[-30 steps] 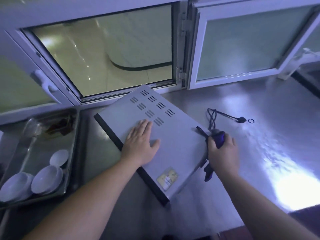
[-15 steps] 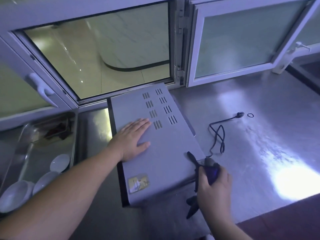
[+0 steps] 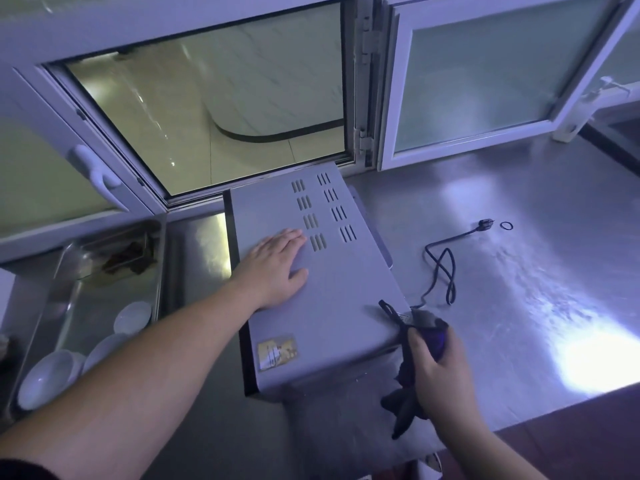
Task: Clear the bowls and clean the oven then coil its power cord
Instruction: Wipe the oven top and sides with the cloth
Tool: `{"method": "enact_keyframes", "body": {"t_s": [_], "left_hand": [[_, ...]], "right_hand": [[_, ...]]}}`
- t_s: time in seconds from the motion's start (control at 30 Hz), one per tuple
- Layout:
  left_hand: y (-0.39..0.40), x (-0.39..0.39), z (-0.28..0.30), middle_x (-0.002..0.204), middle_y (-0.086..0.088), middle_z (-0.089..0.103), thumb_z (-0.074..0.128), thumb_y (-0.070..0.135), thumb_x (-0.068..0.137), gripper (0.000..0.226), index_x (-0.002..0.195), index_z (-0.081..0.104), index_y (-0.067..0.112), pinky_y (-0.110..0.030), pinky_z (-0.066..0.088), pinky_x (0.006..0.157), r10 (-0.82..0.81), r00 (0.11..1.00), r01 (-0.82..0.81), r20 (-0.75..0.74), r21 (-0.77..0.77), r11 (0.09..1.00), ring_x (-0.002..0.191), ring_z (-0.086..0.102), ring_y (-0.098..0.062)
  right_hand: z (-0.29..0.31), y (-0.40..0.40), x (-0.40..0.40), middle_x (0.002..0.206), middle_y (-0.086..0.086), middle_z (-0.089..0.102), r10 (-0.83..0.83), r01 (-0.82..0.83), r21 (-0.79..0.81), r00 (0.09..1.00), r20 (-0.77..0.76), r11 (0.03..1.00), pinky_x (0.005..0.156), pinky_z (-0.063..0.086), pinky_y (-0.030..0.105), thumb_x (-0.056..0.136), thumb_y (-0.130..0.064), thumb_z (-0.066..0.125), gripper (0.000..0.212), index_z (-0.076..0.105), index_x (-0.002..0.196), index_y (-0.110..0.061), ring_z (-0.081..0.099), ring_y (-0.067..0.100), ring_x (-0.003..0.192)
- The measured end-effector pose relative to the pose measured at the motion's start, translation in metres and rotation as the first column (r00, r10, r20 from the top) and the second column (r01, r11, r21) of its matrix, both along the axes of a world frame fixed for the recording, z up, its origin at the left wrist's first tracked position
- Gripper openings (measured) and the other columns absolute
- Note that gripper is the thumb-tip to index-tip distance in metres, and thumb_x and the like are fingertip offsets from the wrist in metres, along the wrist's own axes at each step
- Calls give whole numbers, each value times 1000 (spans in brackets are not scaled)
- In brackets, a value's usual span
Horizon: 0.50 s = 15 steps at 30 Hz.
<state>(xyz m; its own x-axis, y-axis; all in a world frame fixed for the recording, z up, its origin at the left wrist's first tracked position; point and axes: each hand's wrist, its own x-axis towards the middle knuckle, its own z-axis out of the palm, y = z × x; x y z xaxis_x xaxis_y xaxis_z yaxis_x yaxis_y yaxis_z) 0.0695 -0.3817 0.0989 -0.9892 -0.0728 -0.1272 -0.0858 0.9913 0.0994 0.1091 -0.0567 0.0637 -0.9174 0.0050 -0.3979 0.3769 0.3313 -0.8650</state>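
Already the white ceramic bowls [image 3: 48, 375] sat in the steel tray [image 3: 69, 258]; left hand [image 3: 277, 268] lay flat on the grey metal oven [image 3: 332, 306], right hand [image 3: 436, 362] gripped a dark cloth [image 3: 403, 407], wiping unfinished, black power cord [image 3: 445, 268] uncoiled.

Left hand [image 3: 277, 268] flat, fingers straight, right hand [image 3: 438, 370] fisted, fingers curled

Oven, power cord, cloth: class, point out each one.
oven [image 3: 332, 306], head view, bare top panel.
power cord [image 3: 446, 268], head view, loose loop on the counter.
cloth [image 3: 437, 337], head view, bunched part above the fingers.
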Motion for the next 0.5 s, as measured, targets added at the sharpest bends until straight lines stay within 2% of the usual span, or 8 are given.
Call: {"method": "enact_keyframes", "body": {"t_s": [0.07,0.17,0.27,0.37,0.47,0.5], "left_hand": [[20,-3,3,170,4,15,37,48,103,67,161,20,21,-39,12,127,91,996,-90,-24,28,996,157,13,-18],[52,-9,3,167,0,24,39,47,103,60,156,32,18,-42,20,124,145,987,-141,-72,49,989,154,22,-23],[86,-15,1,161,-3,33,45,44,102,56,150,41,16,-41,28,120,131,983,-125,-125,56,991,148,32,-26],[116,-26,-2,158,-4,37,45,43,100,55,146,44,14,-41,33,117,157,976,-146,-153,79,986,145,37,-26],[137,-40,-4,157,-6,39,46,39,100,51,144,46,11,-40,30,118,236,957,-218,-172,114,969,147,35,-26],[142,-46,-5,156,-6,39,48,36,100,50,143,46,11,-41,30,118,264,947,-245,-184,115,963,147,34,-26]], "right_hand": [[6,11,-4,90,7,74,-22,22,-43,1000,20,999,74,58,50,83,-63,58,26,57,103,-47,74,35,80],[9,29,-11,95,3,75,-79,87,-101,993,82,991,88,58,54,91,-55,59,14,61,101,-45,72,29,91],[6,50,-21,102,9,72,-97,122,-127,977,190,984,95,54,56,97,-41,54,9,61,101,-36,69,29,96],[3,67,-32,100,12,70,1,25,-127,980,199,992,93,54,57,95,-35,51,9,58,101,-33,67,32,93],[2,73,-39,95,-1,74,169,-142,-176,974,154,974,93,55,55,86,-45,60,23,63,106,-36,71,26,93],[3,73,-40,94,-4,75,213,-188,-181,969,126,965,92,55,51,88,-43,62,21,65,107,-35,71,21,93]]}}
